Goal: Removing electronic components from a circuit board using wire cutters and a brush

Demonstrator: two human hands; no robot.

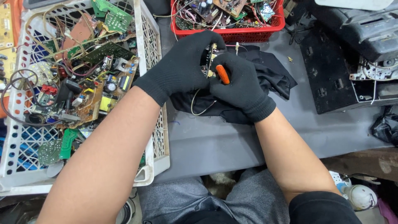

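Left hand (182, 66), black-gloved, fingers curled tight round a small circuit board (209, 60) held on edge. Right hand (242, 85), also gloved, closed round an orange-handled tool (222, 74) touching that board. Both just above a black cloth (273, 76) on the grey table (215, 145). Left of the cloth, a white basket (155, 124) of boards and wires. Beyond the cloth, a red basket (248, 35).
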